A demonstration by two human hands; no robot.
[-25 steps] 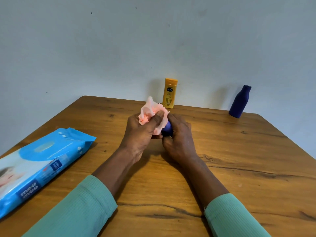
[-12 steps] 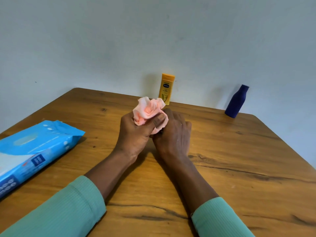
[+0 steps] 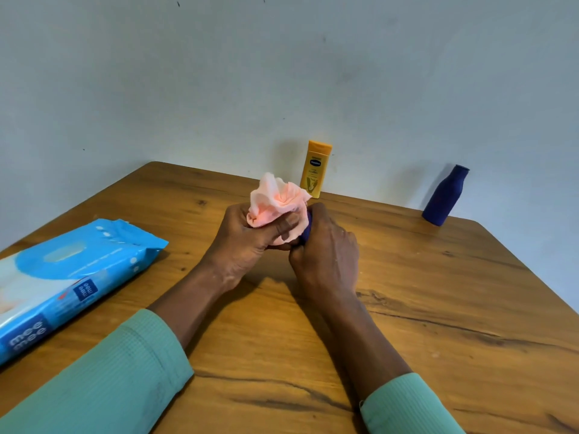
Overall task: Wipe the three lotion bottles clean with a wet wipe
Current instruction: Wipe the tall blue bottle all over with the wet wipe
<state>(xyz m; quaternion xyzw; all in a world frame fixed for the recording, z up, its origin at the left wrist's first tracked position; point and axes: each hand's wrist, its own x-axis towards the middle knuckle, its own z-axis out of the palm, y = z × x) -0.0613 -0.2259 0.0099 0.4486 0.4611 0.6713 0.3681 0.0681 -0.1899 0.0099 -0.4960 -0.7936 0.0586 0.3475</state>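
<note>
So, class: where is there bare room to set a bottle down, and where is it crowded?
Bare wood lies between the yellow bottle and the blue bottle, and from the right hand rightward to the table edge. Crowded: the centre, where the left hand meets it, and the left, under the wipes pack.

Single head-worn wide-angle view — aimed forward and down over the counter (image 3: 454,308) toward the wall (image 3: 282,73); close in, left hand (image 3: 244,245) and right hand (image 3: 326,258) near frame centre.

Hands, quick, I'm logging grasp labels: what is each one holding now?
Left hand: grips the bunched pink wipe.
Right hand: grips a dark blue bottle, mostly hidden.
</note>
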